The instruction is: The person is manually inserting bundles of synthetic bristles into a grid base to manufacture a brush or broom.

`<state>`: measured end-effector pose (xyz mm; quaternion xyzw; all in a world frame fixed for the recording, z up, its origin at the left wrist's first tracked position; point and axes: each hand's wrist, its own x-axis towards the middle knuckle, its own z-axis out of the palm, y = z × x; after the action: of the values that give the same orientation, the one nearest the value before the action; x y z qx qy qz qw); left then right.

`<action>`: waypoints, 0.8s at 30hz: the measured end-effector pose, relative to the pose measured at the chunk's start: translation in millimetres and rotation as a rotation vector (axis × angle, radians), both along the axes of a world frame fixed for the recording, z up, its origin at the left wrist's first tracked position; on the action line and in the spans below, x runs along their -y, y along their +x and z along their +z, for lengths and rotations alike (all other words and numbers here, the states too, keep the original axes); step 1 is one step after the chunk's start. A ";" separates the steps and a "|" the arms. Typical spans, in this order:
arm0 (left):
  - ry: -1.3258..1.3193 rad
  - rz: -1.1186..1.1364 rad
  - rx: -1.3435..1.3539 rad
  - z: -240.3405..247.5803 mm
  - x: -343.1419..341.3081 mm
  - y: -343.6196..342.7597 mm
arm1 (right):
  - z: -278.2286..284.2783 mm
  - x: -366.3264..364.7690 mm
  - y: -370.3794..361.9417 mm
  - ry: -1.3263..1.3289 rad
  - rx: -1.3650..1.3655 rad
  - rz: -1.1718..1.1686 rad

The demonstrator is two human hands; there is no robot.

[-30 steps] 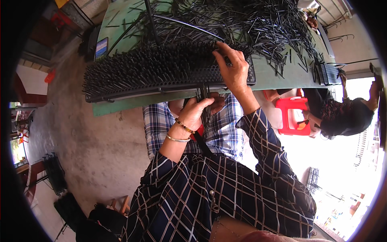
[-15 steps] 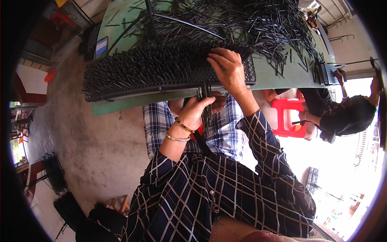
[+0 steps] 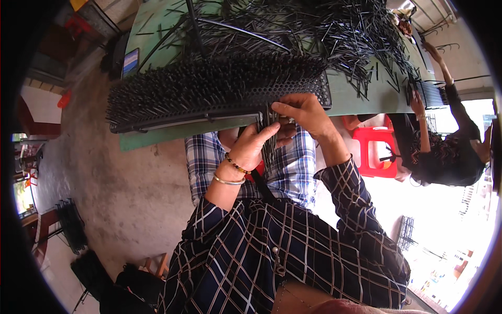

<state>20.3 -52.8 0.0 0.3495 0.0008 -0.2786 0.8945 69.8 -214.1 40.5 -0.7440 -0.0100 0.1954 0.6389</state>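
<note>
A bundle of thin black sticks (image 3: 269, 153) stands roughly upright in my left hand (image 3: 248, 146), whose fingers are wrapped round it. My right hand (image 3: 305, 112) is at the bundle's top end, thumb and fingers pinched on the sticks there; how many it grips is hidden. Just beyond both hands lies a long black perforated panel (image 3: 314, 94). Black sticks (image 3: 183, 86) stand packed in its holes over the left and far parts, while holes without sticks show at its right and near side.
Under the panel is a green table (image 3: 366, 104) with a big heap of loose black sticks (image 3: 345, 31). A metal rod (image 3: 243, 32) crosses behind the panel. A phone (image 3: 131, 61) lies at the left edge. To the right, a co-worker (image 3: 444, 154) reaches toward a rack (image 3: 429, 96) beside a red stool (image 3: 374, 152).
My right hand has come down from the panel's holes to the top of the bundle. My left hand has stayed put. The co-worker has stretched both arms toward the table.
</note>
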 end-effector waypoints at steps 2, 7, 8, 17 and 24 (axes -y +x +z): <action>-0.036 0.008 -0.046 0.9 -0.9 -1.3 | -4.9 0.7 4.6 0.018 0.125 -0.098; -0.093 0.080 -0.210 -8.3 -7.3 -4.8 | 14.4 -14.2 16.5 -0.084 0.386 -0.213; -0.030 0.052 -0.187 -8.1 -8.9 -5.9 | 16.9 -19.8 18.5 -0.152 0.496 -0.227; 0.076 -0.034 -0.126 -4.7 -22.1 -16.0 | -0.6 -43.3 42.1 -0.181 0.745 -0.156; 0.144 0.171 -0.022 -6.7 -35.9 -16.9 | -0.5 -39.1 44.8 -0.271 0.799 -0.062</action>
<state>3.3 -16.9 -6.7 0.4085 0.0603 -0.2040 0.8876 114.6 -175.0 40.0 -0.8386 -0.2086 -0.1285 0.4866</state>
